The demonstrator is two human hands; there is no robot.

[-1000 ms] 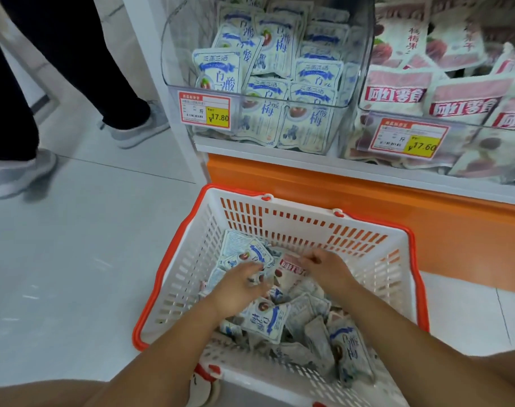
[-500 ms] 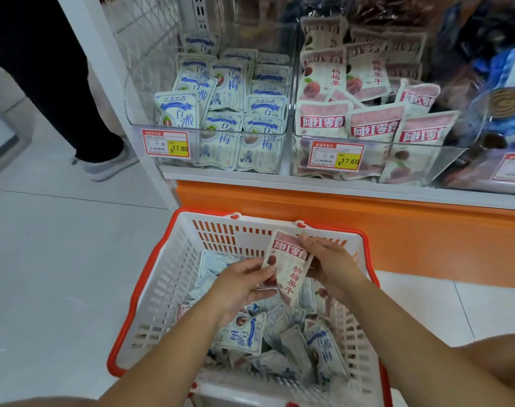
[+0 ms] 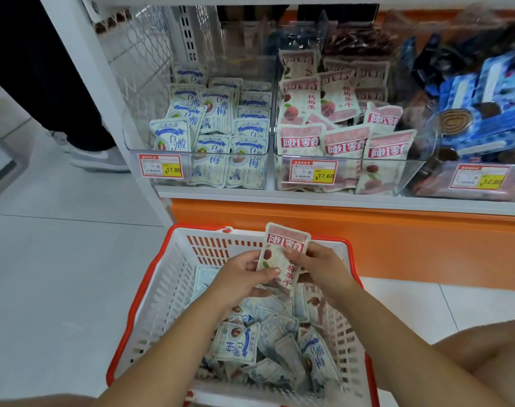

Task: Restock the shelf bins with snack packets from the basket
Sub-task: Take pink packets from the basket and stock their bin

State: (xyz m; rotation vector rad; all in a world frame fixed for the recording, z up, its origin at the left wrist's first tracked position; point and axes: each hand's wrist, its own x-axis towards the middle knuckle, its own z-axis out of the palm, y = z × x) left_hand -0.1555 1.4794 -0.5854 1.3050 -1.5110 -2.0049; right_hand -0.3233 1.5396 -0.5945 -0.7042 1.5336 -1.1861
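Left hand (image 3: 244,277): grips the left edge of the pink-banded packet (image 3: 283,251), thumb across its front, fingers behind.
Right hand (image 3: 321,271): pinches the same packet's right edge, fingertips curled onto the front.
Pink-banded packet: held upright between both hands, above the far end of the basket (image 3: 139,306) and clear of the heap inside — not yet at the shelf.
Matching bin: the middle bin (image 3: 417,171), with the 17.60 price tag (image 3: 312,171), holds packets with the same red band. I judge this one belongs there, not in the left bin (image 3: 139,133), which holds the blue-and-white kind.
Doing it well: pass the packet to one hand and lift it over the clear front wall. Set it upright, band up and face forward, in line with the others. The film looks soft, so a light pinch near the top should do.
Watch for: the front row looks loosely propped — a hard push could topple it.
Basket contents: mostly blue-and-white packets (image 3: 238,345). Whether more pink ones lie beneath cannot be told, since the arms cover part of the heap.
Cut off: the basket's near rim runs under the forearms and out of frame.
Blurred: the right bin (image 3: 485,118) and its tag are smeared, so its dark and blue packs cannot be read.
Bin backs: dark, so the room left for stock is unclear.
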